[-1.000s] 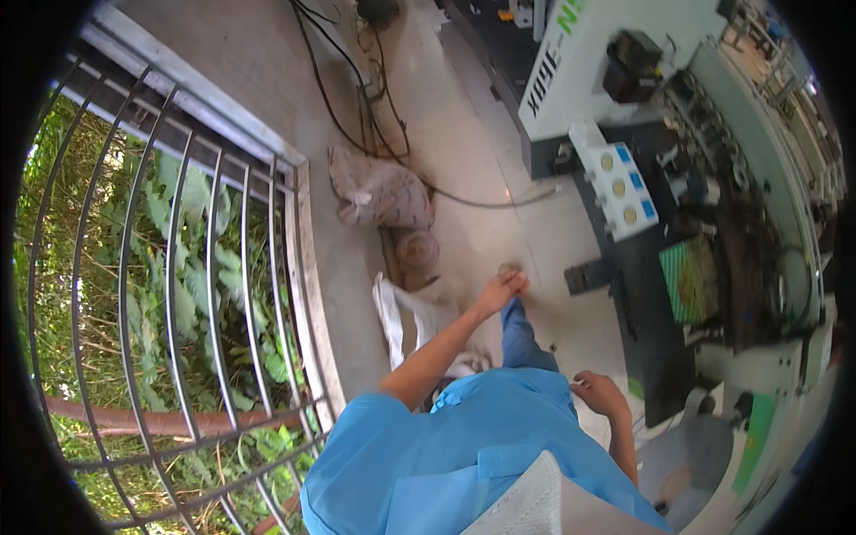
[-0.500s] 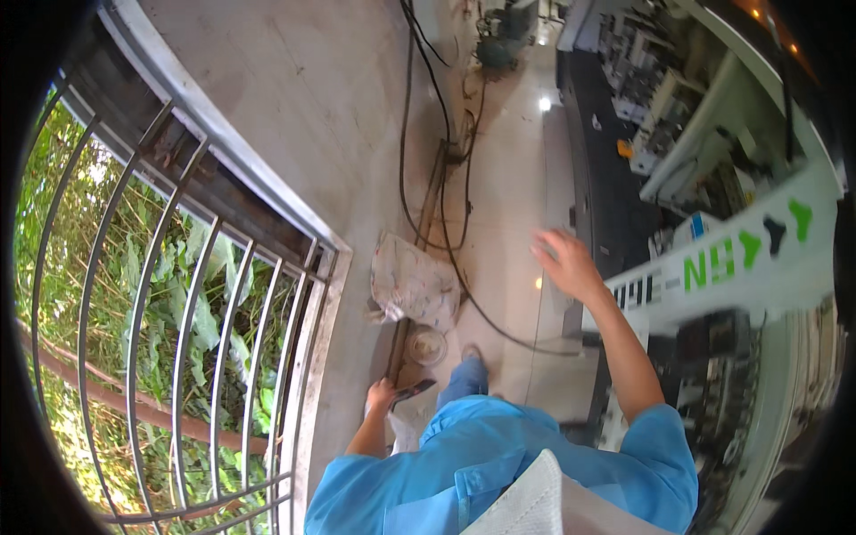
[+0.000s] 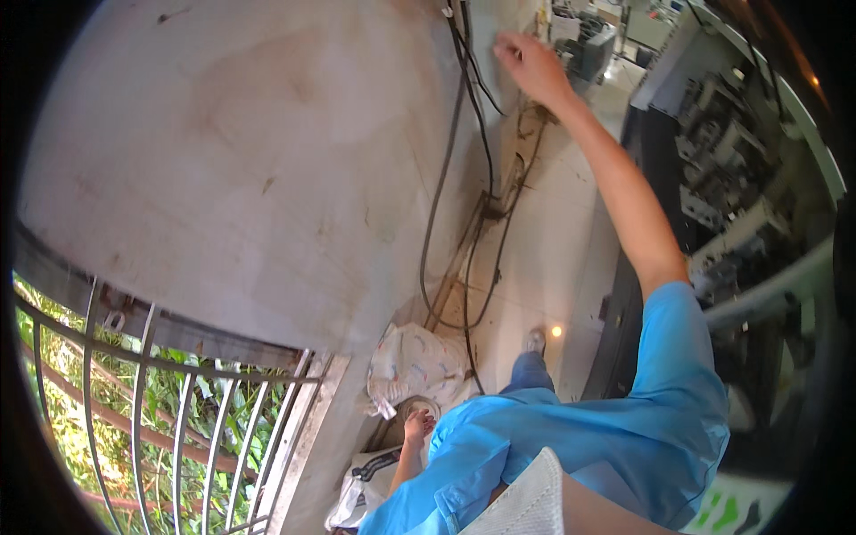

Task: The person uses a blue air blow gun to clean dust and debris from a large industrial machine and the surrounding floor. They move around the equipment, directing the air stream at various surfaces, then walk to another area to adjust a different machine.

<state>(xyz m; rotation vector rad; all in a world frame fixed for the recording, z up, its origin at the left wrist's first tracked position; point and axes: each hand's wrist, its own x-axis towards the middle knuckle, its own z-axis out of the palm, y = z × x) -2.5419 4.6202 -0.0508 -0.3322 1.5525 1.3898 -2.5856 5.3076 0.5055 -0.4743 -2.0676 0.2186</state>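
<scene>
Head view: the person leans forward beside a pale, stained wall (image 3: pixel 267 160). The right hand (image 3: pixel 532 67) is stretched far up and forward. It lies against the wall just beside a bundle of black cables (image 3: pixel 443 178), which runs down the wall to the tiled floor (image 3: pixel 553 241). Its fingers (image 3: pixel 506 52) are loosely spread and point left, and nothing shows in their hold.

The left hand (image 3: pixel 415 426) hangs low, close to the blue shirt, fingers pointing down. It is right over a round, pale object on the floor, which is too hidden to name. It is also just beside a crumpled white sack (image 3: pixel 419 361). I cannot tell whether these fingers grip anything. A second white bag (image 3: pixel 361 486) with dark print lies nearer the body, at the foot of the wall.

A grey window grille (image 3: pixel 178 419) with green leaves behind it fills the lower left. A dark machine (image 3: pixel 731 196) stands along the right side. One shoe (image 3: pixel 535 340) is planted on the floor between machine and wall.

As I judge it, the raised hand works as a brace while the low one works at the sacks. It would do best with the palm flat on bare wall, apart from the cables, and the weight kept over the planted foot. The low hand should close around a bag only once the fingers have its edge.
</scene>
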